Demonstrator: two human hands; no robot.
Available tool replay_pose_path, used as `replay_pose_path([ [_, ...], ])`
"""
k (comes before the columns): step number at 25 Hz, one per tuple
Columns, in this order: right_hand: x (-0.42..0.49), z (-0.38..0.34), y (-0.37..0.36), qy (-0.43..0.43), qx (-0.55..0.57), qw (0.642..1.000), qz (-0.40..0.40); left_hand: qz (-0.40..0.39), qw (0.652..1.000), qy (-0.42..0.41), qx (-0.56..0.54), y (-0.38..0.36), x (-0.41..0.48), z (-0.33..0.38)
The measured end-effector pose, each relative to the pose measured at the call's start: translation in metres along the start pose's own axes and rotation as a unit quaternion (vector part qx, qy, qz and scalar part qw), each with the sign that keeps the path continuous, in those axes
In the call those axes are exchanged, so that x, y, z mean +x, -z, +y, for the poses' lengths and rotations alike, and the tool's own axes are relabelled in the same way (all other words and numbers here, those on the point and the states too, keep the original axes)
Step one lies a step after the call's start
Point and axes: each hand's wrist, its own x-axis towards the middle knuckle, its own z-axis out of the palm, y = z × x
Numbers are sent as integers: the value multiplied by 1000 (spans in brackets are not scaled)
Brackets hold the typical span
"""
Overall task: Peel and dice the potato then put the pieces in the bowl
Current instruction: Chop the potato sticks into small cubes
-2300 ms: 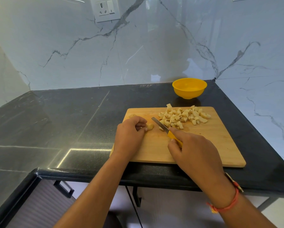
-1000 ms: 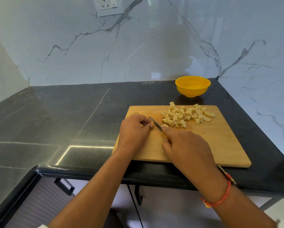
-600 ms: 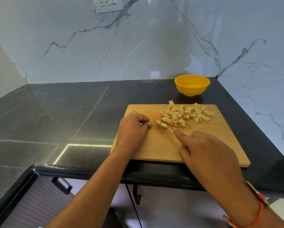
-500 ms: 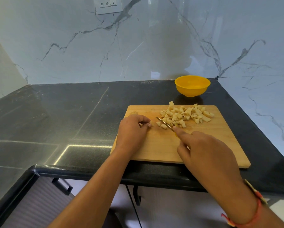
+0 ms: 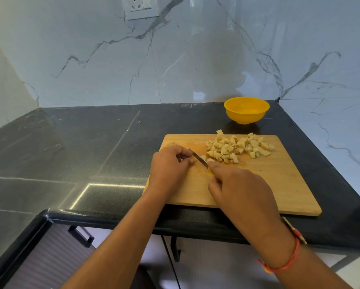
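A pile of diced potato pieces (image 5: 238,148) lies on the far part of the wooden cutting board (image 5: 279,184). My right hand (image 5: 241,190) grips a yellow-handled knife (image 5: 198,158), its blade pointing up-left beside my left fingertips. My left hand (image 5: 169,166) has its fingers curled on the board at the blade; any potato piece under them is hidden. Two small pieces lie just right of the blade. The yellow bowl (image 5: 246,110) stands behind the board and looks to hold nothing.
A small potato scrap (image 5: 172,144) lies at the board's far left corner. The black countertop (image 5: 81,147) stretches to the left, its front edge (image 5: 104,215) close to me. Marble walls stand behind and at the right, with a wall socket (image 5: 140,7) above.
The knife swept a couple of cut pieces right toward the pile, then came back left to my left fingertips. My left hand stayed in place on the board.
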Motion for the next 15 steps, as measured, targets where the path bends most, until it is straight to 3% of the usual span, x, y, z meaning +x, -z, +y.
replay_pose_path([
  [8, -2, 7, 2, 23, -50, 997, -58, 16, 1000, 0, -1, -1, -2, 2],
  [15, -22, 18, 20, -1, -55, 998, -28, 13, 1000, 4, -8, 0, -3, 0],
])
